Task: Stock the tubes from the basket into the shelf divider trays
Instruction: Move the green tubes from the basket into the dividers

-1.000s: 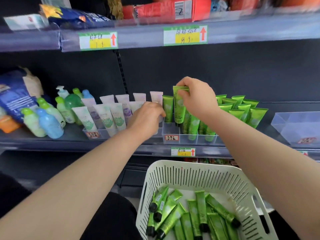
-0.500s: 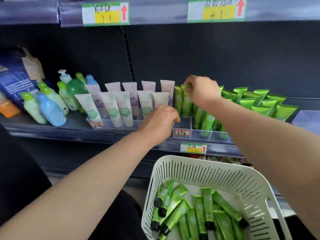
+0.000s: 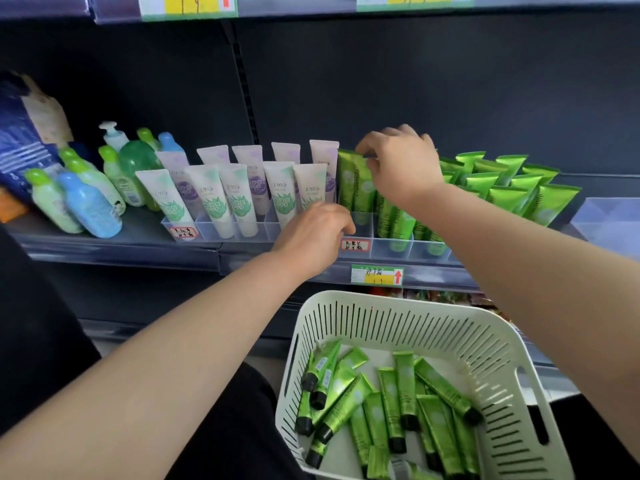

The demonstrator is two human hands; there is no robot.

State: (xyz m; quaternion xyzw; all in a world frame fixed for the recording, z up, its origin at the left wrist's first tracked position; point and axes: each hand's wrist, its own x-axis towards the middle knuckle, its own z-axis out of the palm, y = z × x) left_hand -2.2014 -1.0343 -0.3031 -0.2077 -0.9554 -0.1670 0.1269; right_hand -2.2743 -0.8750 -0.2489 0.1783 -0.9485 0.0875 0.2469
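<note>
My right hand pinches the top edge of a green tube that stands upright in the left slot of the clear divider tray on the shelf. More green tubes fill the tray to the right. My left hand has its fingers curled over the tray's front left corner. Below the shelf, a white slotted basket holds several green tubes with black caps, lying loose.
A second divider tray to the left holds white tubes with green and purple prints. Blue and green bottles stand further left. A clear bin sits at the far right. Another shelf with price tags runs overhead.
My right hand has lowered the green tube into the tray's left slot. My left hand stays at the tray's front. The view has tilted down and moved closer.
</note>
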